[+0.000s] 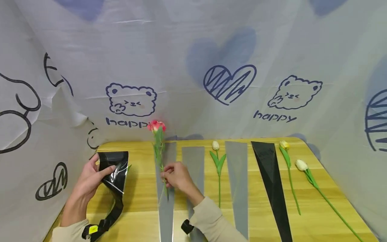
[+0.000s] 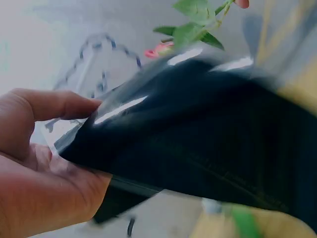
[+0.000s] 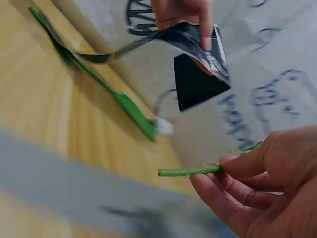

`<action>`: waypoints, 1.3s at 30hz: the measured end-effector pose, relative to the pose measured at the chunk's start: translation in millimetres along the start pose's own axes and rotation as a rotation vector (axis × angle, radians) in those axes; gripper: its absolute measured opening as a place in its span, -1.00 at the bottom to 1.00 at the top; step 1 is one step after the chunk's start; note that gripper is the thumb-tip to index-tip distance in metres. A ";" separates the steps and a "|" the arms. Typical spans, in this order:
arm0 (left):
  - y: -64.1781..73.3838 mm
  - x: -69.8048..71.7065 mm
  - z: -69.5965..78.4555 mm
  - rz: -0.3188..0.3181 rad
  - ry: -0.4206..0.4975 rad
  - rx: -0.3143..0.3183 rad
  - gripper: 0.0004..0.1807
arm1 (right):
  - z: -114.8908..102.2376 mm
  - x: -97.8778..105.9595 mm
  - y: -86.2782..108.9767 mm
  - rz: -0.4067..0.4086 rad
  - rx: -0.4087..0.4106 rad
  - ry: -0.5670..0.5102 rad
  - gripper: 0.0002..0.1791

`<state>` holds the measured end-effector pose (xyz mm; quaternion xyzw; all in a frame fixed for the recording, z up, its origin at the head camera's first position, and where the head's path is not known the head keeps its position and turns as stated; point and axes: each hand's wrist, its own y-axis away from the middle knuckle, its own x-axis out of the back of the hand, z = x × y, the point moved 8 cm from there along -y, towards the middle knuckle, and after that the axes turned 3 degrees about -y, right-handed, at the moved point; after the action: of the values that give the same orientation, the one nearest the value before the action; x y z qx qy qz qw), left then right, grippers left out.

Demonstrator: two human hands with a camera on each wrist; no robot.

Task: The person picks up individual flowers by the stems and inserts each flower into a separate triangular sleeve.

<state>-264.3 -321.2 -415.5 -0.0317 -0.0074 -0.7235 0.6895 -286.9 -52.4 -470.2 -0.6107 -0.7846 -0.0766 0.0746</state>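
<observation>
My left hand (image 1: 86, 179) grips a black plastic flower sleeve (image 1: 121, 161) at its wide end, with the thumb over the shiny front. The narrow end bends down toward the wrist. In the left wrist view the sleeve (image 2: 188, 144) fills much of the picture, blurred. My right hand (image 1: 179, 176) pinches the green stem (image 3: 185, 171) of a pink-red artificial flower (image 1: 157, 126) between thumb and fingers. Its bloom points up and away from me, and the cut end sticks out below the fingers. Hand and flower are to the right of the sleeve, apart from it.
Grey sleeves (image 1: 237, 188) lie on the wooden table (image 1: 140, 215), with another black sleeve (image 1: 273, 188) to their right. White tulips (image 1: 215, 145) and a yellow-white tulip (image 1: 285, 145) lie among and beside them. Behind the held sleeve lies another white tulip (image 3: 163, 127). Patterned cloth walls (image 1: 181, 111) surround the table.
</observation>
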 end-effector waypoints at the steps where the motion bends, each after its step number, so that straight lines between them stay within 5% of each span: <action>1: -0.3 -9.5 4.4 -0.046 0.051 -0.022 -0.45 | -2.6 12.3 5.2 -0.004 0.025 -0.013 -0.89; 6: -5.2 -62.0 20.5 -0.276 0.268 -0.123 -0.07 | -13.6 86.8 32.3 0.029 0.130 0.025 -0.77; 9: -12.9 -98.9 25.8 -0.378 0.349 -0.139 -0.13 | -22.9 136.6 47.4 0.101 0.164 0.029 -0.76; 14: -20.5 -138.3 26.1 -0.417 0.410 -0.103 -0.63 | -33.3 188.1 66.5 0.233 0.182 0.008 -0.76; 18: -29.5 -168.4 22.2 -0.404 0.376 -0.068 -0.75 | -32.1 219.9 79.8 0.323 0.172 0.028 -0.71; 25: -31.2 -204.9 11.0 -0.451 0.213 -0.035 -0.47 | -23.0 244.0 85.6 0.329 0.157 -0.050 -0.63; 30: -29.2 -218.2 2.9 -0.474 0.203 -0.017 -0.66 | -17.8 250.2 87.6 0.317 0.155 -0.087 -0.65; 39: -34.5 -223.3 -6.6 -0.291 -0.022 -0.015 -0.73 | -13.7 257.6 87.3 0.417 0.187 -0.194 -0.67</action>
<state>-288.4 -97.1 -433.6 -0.0434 -0.0142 -0.8154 0.5770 -264.5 209.8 -400.0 -0.7545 -0.6486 0.0724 0.0695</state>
